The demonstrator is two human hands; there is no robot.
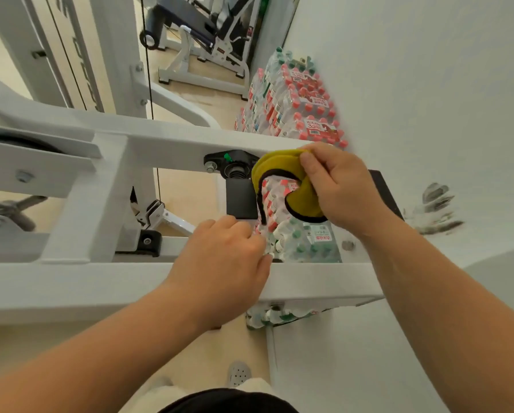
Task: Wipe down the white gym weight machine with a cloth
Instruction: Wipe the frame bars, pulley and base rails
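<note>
Cloth stretched between two hands, close to the hardware

The fingers (pixel 310 171) of the right hand (pixel 339 189) are curled, thumb and fingertips pinching the folded top of the yellow cloth (pixel 275 166). The fingers (pixel 249 234) of the left hand (pixel 223 260) are bunched together at its dark-trimmed lower end and seem to nip it. The cloth hangs in the gap between the far beam (pixel 166 143) and near beam (pixel 86 283) of the white weight machine (pixel 106 180), by the far beam's right end and just beside the black bracket (pixel 231 160). From where I stand, the loose trim could snag on that bracket's bolt and spring. If the lighter left pinch slips, the cloth would likely drop through the gap onto the bottle packs (pixel 306 242) below.
</note>
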